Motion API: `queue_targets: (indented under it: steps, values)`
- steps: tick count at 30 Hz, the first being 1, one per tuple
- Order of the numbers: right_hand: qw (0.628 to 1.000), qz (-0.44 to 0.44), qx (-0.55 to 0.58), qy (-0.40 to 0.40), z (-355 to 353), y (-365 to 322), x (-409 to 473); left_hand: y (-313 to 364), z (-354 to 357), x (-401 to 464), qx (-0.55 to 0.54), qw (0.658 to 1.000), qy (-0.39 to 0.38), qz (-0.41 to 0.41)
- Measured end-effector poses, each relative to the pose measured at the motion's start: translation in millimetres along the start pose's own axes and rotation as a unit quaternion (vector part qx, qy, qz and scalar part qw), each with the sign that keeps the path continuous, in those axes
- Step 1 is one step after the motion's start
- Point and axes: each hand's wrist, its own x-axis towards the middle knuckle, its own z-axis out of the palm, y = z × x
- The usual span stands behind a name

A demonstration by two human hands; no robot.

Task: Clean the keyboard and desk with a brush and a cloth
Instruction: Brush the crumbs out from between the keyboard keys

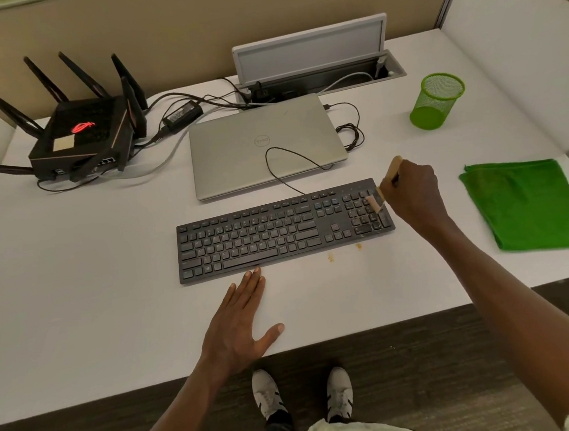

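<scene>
A black keyboard [277, 231] lies on the white desk [76, 285], in front of me. My right hand [411, 192] grips a small wooden-handled brush [376, 200], whose bristles touch the number pad at the keyboard's right end. My left hand [240, 319] rests flat on the desk with fingers straight, fingertips at the keyboard's front edge. A folded green cloth [530, 206] lies on the desk to the right. Small brown crumbs [330, 257] sit on the desk just in front of the keyboard.
A shut silver laptop [263, 145] lies behind the keyboard, with cables around it. At the back left stands a black router [84, 140] with antennas. A green mesh pen cup [438, 100] is at the back right. An open cable box [314, 61] sits at the rear.
</scene>
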Motion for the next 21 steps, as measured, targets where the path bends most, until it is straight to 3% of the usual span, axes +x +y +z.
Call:
queue_targets:
  steps: [4, 9, 16, 21]
  values:
    - [0.999, 0.015, -0.028, -0.009, -9, 0, -5, -1, 1, 0, 0.001, 1.0, 0.0, -0.001]
    - [0.999, 0.004, 0.031, 0.034, -3, -6, 1, -1, 0, 0, 0.0, 1.0, -0.001, -0.001]
    - [0.998, 0.001, -0.051, -0.022, -8, -3, -9, -1, 1, -1, -0.001, 1.0, -0.001, 0.0]
    - [0.999, 0.024, 0.023, 0.024, -10, -2, 0, -1, 1, 0, 0.006, 1.0, -0.004, -0.002]
